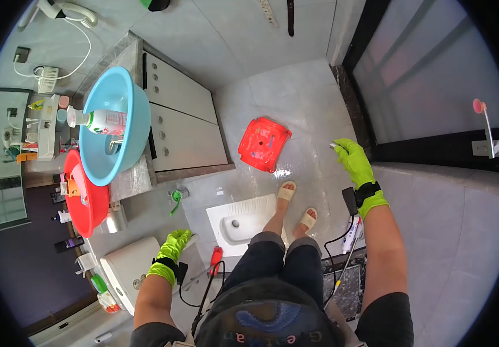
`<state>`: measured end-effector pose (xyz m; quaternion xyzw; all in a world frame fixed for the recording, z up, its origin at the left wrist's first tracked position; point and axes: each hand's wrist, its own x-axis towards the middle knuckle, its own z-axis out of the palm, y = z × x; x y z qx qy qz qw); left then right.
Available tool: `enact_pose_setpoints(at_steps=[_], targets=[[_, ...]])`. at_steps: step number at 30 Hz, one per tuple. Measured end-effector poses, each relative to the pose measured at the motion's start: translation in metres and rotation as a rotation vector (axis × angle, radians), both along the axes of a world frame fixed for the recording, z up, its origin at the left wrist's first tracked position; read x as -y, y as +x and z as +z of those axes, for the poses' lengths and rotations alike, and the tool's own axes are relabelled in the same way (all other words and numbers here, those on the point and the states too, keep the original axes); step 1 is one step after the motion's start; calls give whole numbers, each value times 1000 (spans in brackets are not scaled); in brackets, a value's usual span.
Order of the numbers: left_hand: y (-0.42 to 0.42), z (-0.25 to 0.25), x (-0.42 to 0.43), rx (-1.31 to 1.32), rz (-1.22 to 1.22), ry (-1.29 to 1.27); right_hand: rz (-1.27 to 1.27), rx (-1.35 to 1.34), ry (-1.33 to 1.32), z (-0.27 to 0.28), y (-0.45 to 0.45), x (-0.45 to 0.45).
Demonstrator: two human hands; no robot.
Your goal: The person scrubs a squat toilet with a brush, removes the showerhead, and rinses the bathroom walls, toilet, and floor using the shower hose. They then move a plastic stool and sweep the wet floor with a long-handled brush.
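My right hand (354,168), in a lime-green rubber glove, is raised at the right with its fingers closed. A small silver-grey object (333,144) shows at its fingertips; its kind is unclear. Lower left, my left hand (172,247), gloved the same way, has its fingers curled together beside a white cistern (123,260). What those fingers hold, if anything, I cannot make out. Both wrists wear black straps with cables. Between my hands, a white squat toilet (220,230) is set in the floor, and a red plastic stool (264,144) stands beyond it.
A light blue basin (140,115) with a spray bottle (110,122) sits on the counter at left, beside a red basin (94,214). Cabinet drawers (186,130) stand below. The floor (313,173) looks wet. A dark-framed door (428,75) is at right.
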<state>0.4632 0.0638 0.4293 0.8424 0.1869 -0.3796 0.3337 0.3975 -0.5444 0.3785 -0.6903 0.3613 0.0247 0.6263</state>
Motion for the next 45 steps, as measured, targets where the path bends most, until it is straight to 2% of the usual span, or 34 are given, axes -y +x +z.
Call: enact_pose_setpoints(at_steps=[5,15,17,24,27,30,39,42,45], targets=[[-19,7,-6,-28,115,71,-5,31,27,-4,-5,-10],[-25,-10,-28,-54,44,77,19,23,0,-16,-3,-17],[-26,-14,-37,-107,-31,86,10,9,10,-16,-2,-20],[-32,-14,-42,-119,-36,108,27,-4,89,-32,-6,-25],[-37,-8,-38,-101,-33,101,104,-1,15,-32,-5,-32],[-45,-2,-34,-89,-10,77,122,52,-8,-62,-10,-39],[-69,15,-26,-124,13,49,126,-5,12,-76,-12,-53],[-76,17,-23,-118,36,75,168,-10,-5,-97,-12,-54],[-82,19,-19,-107,58,108,249,-30,-148,-109,-12,-58]])
